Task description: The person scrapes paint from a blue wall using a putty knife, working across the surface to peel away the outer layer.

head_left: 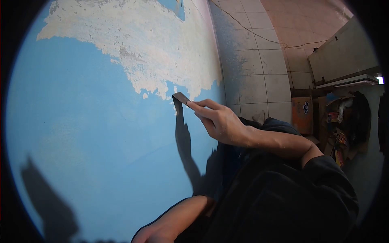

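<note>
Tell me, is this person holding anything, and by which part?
The right hand pinches a flat scraper by its near end between the fingers; the left hand is mostly out of view.

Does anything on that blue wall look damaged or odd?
Yes: the blue wall has a big ragged patch up top where paint is gone, baring whitish plaster. The right hand holds a scraper at its lower edge.

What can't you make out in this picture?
Left hand: head view, cut off by the bottom edge, fingers unseen.
Scraper: head view, its handle hidden by the right hand.
Shelf clutter: head view, too small and dim to name.
Orange box: head view, print too blurred to read.
</note>
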